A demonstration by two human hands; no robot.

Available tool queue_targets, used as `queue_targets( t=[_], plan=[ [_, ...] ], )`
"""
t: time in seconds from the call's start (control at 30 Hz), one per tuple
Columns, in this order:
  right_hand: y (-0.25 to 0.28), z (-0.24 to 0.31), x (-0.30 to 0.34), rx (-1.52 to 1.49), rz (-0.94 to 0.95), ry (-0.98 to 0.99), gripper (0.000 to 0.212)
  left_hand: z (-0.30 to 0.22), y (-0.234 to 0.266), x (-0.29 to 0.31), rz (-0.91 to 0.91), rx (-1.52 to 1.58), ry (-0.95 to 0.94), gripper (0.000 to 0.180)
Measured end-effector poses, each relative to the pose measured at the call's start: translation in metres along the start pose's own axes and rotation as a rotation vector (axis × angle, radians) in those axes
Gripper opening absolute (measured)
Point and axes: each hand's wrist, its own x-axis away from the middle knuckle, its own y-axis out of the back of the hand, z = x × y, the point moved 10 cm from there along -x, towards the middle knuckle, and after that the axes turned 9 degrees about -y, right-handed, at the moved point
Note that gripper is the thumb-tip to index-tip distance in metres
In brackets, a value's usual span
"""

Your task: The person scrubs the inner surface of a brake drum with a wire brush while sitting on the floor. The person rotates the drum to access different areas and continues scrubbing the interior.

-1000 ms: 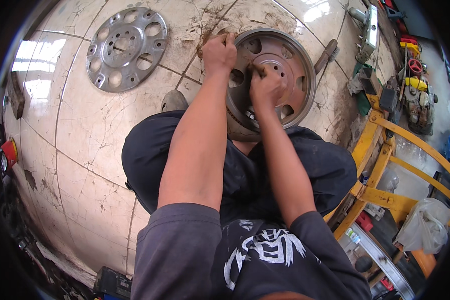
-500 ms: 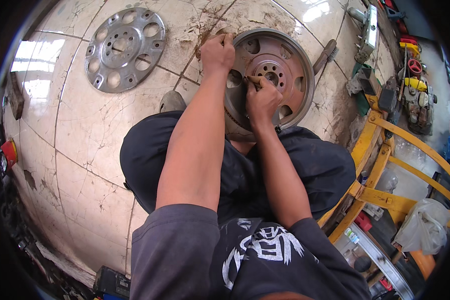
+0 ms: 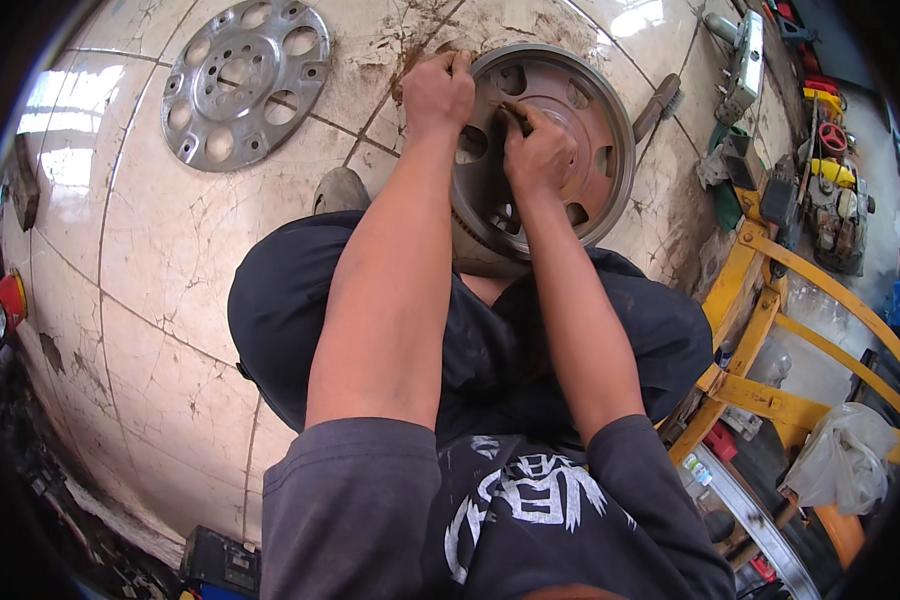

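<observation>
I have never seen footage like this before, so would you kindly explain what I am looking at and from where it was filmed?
This is a single view from a wide fisheye camera worn on a person's head, looking down, so straight lines bend near the rim. The two bare forearms coming up from below belong to that person, who sits on a cracked tiled floor. The left hand grips the rim of a rusty round flywheel propped against the legs. The right hand presses a small dark tool, too small to identify, against its face. A second, grey perforated metal disc lies flat to the left. A yellow metal frame and scattered tools stand on the right.
</observation>
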Motion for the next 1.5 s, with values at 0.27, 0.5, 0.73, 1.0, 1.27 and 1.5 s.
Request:
queue_targets(
  t=[0.27,0.5,0.73,1.0,1.27,1.5],
  plan=[
    [0.002,0.013,0.0,-0.045,-0.023,0.241,0.025,-0.007,0.001,-0.002,0.04,-0.015,0.016,0.039],
    [-0.012,0.018,0.004,0.104,0.045,0.252,0.02,0.001,0.006,0.002,-0.03,-0.037,0.0,0.04],
    [-0.006,0.019,0.004,-0.003,0.004,0.255,0.018,0.006,-0.001,-0.002,-0.01,-0.015,-0.007,0.038],
    [-0.006,0.015,-0.009,0.008,0.003,0.226,0.019,0.003,-0.004,-0.003,-0.017,-0.005,-0.025,0.037],
    [-0.005,0.007,-0.024,-0.059,-0.029,0.14,0.01,-0.006,-0.004,-0.001,0.014,0.011,-0.022,0.038],
    [0.004,0.015,-0.032,-0.067,-0.015,0.129,0.018,0.001,-0.002,0.0,0.009,0.025,-0.006,0.038]
  ],
)
